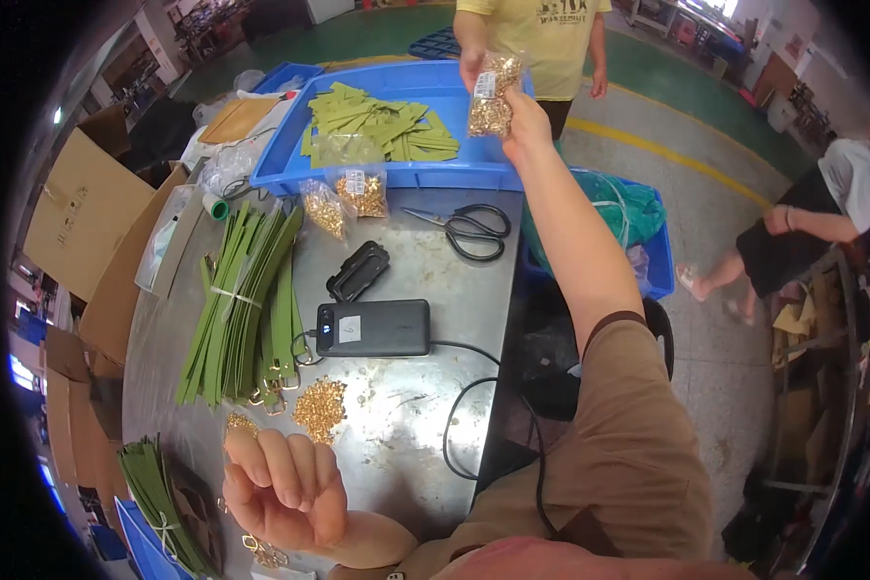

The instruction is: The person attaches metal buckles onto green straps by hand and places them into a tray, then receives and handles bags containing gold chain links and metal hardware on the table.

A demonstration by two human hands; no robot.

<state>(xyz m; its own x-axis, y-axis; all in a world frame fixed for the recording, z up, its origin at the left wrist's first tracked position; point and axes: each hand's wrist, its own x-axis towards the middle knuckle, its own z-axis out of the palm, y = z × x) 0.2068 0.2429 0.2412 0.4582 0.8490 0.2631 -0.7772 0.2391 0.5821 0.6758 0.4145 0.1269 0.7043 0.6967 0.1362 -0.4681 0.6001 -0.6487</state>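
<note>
Clear plastic bag of gold-coloured pieces (496,101) is held up over the right end of a blue tray (396,177), which lies along the far edge of the metal desk (411,416). Right hand (529,128) grips the bag from its near side; the hand of a co-worker in a yellow shirt (561,43) is on it too, at the upper left. Left hand (285,483) is over the near left part of the desk, fingers loosely curled; cannot tell whether anything is inside. Just beyond it, a loose gold pile (320,409). Green strips (227,300), tied in a bundle, lie along the left edge. Black power bank (387,338) mid-desk, cable running over the right edge. Scissors (451,224) near the far right corner; two filled bags (365,198) against the tray
</note>
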